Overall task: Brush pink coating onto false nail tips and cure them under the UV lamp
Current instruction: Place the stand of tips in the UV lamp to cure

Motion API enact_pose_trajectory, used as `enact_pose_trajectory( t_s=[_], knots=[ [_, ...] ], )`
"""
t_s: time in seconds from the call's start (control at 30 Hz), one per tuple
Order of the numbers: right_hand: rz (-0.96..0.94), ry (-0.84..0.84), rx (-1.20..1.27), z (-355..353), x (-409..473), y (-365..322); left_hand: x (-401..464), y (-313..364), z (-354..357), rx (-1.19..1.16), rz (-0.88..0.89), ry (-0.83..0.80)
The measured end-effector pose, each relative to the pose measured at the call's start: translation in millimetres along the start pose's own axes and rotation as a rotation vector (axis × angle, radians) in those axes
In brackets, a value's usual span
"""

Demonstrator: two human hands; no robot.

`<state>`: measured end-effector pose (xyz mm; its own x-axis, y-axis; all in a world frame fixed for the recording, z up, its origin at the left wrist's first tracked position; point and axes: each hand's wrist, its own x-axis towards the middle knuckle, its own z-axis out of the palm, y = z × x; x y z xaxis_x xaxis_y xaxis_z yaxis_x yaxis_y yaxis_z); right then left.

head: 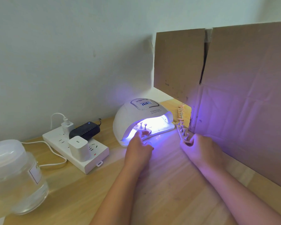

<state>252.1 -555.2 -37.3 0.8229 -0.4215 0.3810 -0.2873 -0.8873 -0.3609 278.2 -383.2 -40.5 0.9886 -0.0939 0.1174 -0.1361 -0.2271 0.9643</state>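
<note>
**Nail-tip strips at the lit UV lamp**

UV lamp (143,118): sitting on the wooden table (169,184), glowing violet, display lit.
Left hand (139,147): pinching the near end of a nail-tip strip (143,129) lying inside the lamp's mouth.
Right hand (199,147): gripping the near end of a second strip (183,132), lying on the table beside the cardboard panel (242,95).
Power strip (76,148) and clear jar (15,176): standing to the left.

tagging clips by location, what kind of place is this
Probably a makeshift home nail-art desk, not a salon: a lit UV lamp on a wooden table, a power strip with chargers, and cardboard propped beside the wall.
</note>
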Motion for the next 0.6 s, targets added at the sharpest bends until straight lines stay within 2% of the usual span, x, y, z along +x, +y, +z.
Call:
enact_pose_trajectory(
  t_s=[0.2, 0.43, 0.6],
  knots=[
    [0.092, -0.032, -0.05, 10, 13, -9, -1, 2, 0, 0.0, 0.001, 0.003],
    [0.093, -0.014, -0.067, 25, 35, -18, -2, 3, -2, 0.002, -0.011, 0.004],
    [0.036, 0.009, 0.014, 27, 36, -17, -3, 4, -2, 0.023, -0.014, 0.01]
  ],
)
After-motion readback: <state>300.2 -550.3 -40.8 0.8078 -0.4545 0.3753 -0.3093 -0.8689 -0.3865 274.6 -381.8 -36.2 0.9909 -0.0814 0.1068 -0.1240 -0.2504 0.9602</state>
